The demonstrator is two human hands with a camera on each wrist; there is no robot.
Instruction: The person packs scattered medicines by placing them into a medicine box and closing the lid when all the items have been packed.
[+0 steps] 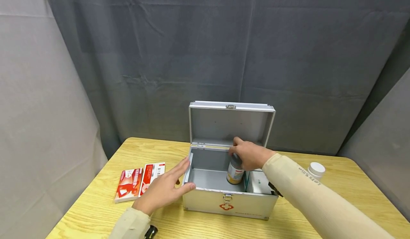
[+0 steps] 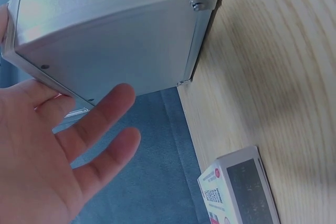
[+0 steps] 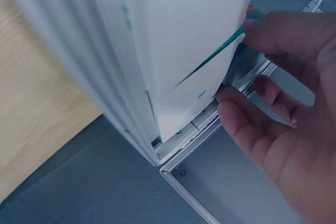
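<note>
A silver metal first-aid case (image 1: pixel 205 198) stands on the table, its lid (image 1: pixel 230 125) raised. My right hand (image 1: pixel 251 154) reaches inside and grips a dark-capped bottle (image 1: pixel 235 171) by its top; the bottle has a white and yellow label and stands near the case's middle. Beside it, a white medicine box (image 1: pixel 258 182) fills the right end, large in the right wrist view with green marks. My left hand (image 1: pixel 166 187) rests at the case's left edge with fingers spread. In the left wrist view, two of its fingers extend free along the side wall (image 2: pixel 115 51).
Two red and white medicine boxes, one nearer (image 1: pixel 129 184) and one beside it (image 1: pixel 152 176), lie left of the case on the wooden table (image 1: pixel 96 200). A white-capped bottle (image 1: pixel 316 169) stands at the right, partly behind the right sleeve. Grey curtains (image 1: pixel 160 72) hang behind.
</note>
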